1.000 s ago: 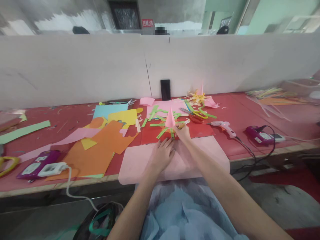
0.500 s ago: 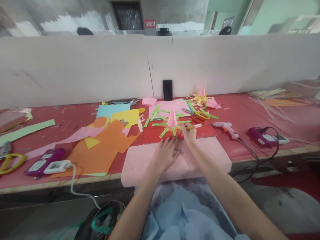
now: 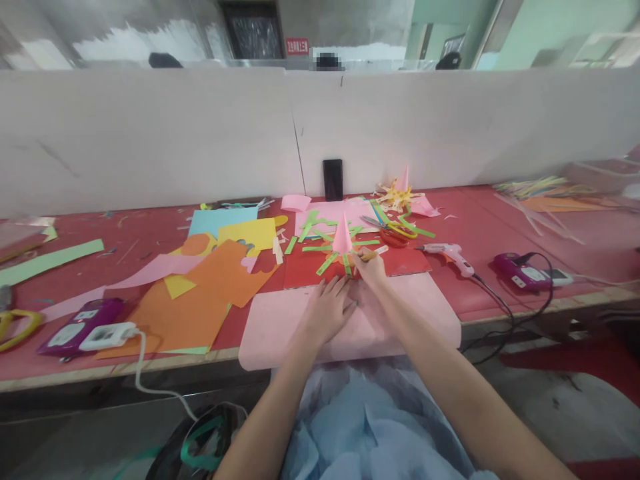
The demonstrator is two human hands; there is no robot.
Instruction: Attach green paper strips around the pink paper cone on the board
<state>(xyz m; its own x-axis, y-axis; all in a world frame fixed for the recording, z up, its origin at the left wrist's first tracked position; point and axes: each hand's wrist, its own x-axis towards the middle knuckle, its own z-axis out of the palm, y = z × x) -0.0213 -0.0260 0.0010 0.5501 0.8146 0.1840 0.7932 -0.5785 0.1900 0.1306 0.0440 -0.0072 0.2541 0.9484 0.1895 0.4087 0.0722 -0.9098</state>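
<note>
A pink paper cone (image 3: 343,237) stands tall, tip pointing straight up.
It sits on the red sheet (image 3: 407,261), with green strips (image 3: 327,264) spread around it like sun rays. The right hand (image 3: 371,269) has its fingers pinched on a thin stick (image 3: 383,250), which pokes out sideways to the right. The left hand (image 3: 327,310) lies flat, fingers a bit apart. The table (image 3: 480,220) is red; a black phone (image 3: 333,180) leans on the white wall (image 3: 200,133), and a red sign (image 3: 297,47) hangs behind.
</note>
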